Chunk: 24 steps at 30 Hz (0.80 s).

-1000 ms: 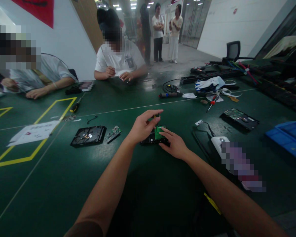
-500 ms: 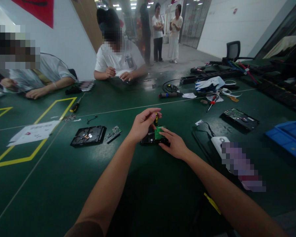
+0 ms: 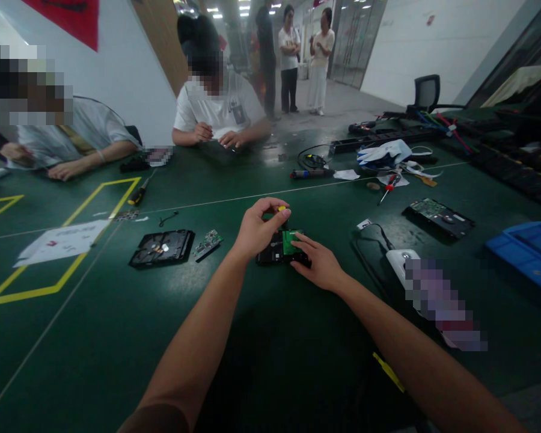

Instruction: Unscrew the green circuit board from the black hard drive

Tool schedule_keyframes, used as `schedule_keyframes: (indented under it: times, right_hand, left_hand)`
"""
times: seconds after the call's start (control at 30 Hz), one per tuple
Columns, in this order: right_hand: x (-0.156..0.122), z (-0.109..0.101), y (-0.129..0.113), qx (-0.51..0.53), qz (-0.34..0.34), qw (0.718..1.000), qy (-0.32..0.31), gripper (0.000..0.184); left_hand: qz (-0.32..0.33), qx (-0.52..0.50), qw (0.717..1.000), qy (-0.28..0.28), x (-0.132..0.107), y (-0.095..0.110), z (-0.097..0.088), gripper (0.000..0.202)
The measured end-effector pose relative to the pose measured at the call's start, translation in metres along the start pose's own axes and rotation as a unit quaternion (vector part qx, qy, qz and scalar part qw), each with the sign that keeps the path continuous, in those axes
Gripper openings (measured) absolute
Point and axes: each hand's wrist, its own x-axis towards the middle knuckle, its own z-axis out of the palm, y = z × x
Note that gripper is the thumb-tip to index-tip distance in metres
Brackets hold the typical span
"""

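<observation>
My left hand (image 3: 258, 228) is closed around a small screwdriver with a yellow top (image 3: 282, 208), held upright. Its tip is hidden behind my fingers, above a black hard drive (image 3: 269, 255) lying on the table. A green circuit board (image 3: 289, 242) covers the right part of that drive. My right hand (image 3: 322, 264) grips the drive at its right side, fingertips on the board and thumb by the near edge. To the left lie a second hard drive (image 3: 162, 248) and a loose circuit board (image 3: 208, 245).
Another hard drive (image 3: 438, 218), a blue tray (image 3: 525, 246) and a white device with a cable (image 3: 399, 261) are on the right. A red-handled screwdriver (image 3: 390, 185) and gloves (image 3: 383, 153) lie further back. Two people sit across the green table (image 3: 117, 349).
My left fingers have shifted on the screwdriver: the thumb now lies across, near its yellow top, and the fingers are more curled. My right hand and the drive stay put.
</observation>
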Motion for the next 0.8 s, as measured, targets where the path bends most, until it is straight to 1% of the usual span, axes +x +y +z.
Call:
schedule_keyframes:
  times: [0.2, 0.33, 0.4, 0.63, 0.8]
  right_hand:
    - [0.0002, 0.001, 0.0003, -0.005, -0.002, 1.0, 0.002, 0.053]
    - [0.0007, 0.0007, 0.0003, -0.007, -0.004, 1.0, 0.001, 0.053]
    - [0.0006, 0.0004, 0.0003, -0.009, -0.003, 1.0, -0.001, 0.053]
    - [0.0002, 0.0008, 0.0005, -0.008, -0.001, 1.0, -0.001, 0.053]
    - [0.0003, 0.0015, 0.0007, -0.003, -0.001, 1.0, 0.004, 0.053]
  left_hand:
    - [-0.015, -0.048, 0.998, -0.036, -0.0004, 0.0037, -0.0018, 0.027]
    - [-0.022, -0.091, 0.993, -0.067, 0.0008, 0.0044, -0.0018, 0.031]
    - [-0.024, -0.095, 0.993, -0.066, 0.0007, 0.0045, -0.0009, 0.033]
    - [-0.021, -0.048, 0.998, -0.041, -0.0017, 0.0053, 0.0026, 0.029]
    - [-0.037, -0.086, 0.995, -0.042, -0.0014, 0.0033, 0.0046, 0.027]
